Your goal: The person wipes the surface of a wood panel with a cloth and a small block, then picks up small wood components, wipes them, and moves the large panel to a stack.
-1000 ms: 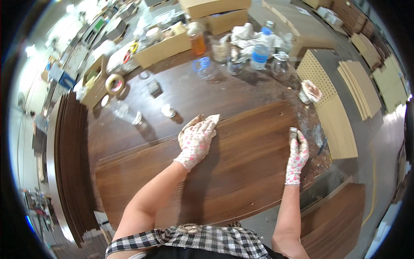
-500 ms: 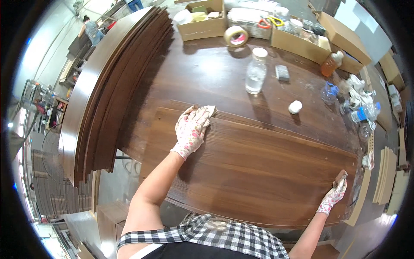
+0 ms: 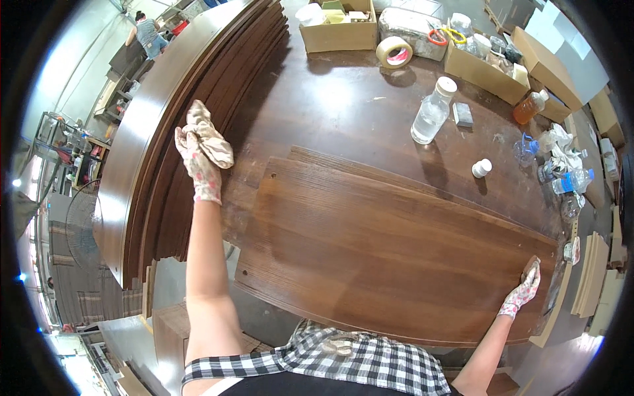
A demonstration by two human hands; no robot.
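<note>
My left hand (image 3: pixel 198 162), in a white glove with pink flowers, grips a crumpled beige rag (image 3: pixel 212 142). It is raised off the board, in front of the edges of the stacked brown panels (image 3: pixel 228 79) at the left; whether it touches them I cannot tell. A long brown wood-grain board (image 3: pixel 383 244) lies before me, small holes near its left end. Another board (image 3: pixel 323 160) shows beneath its far edge. My right hand (image 3: pixel 523 292), gloved alike, rests at the board's right end, fingers stretched out with brownish tips.
Beyond the board stand a clear bottle (image 3: pixel 432 111), a grey block (image 3: pixel 463 115) and a small white bottle (image 3: pixel 481 168). A tape roll (image 3: pixel 395 53) and open cartons (image 3: pixel 340 37) line the far edge. Plastic bottles (image 3: pixel 573 181) crowd the right. A person (image 3: pixel 146 34) works far left.
My left hand has lifted off the board's far left corner and moved left toward the stack with the rag. My right hand has stayed at the board's right end. The view has shifted slightly.
</note>
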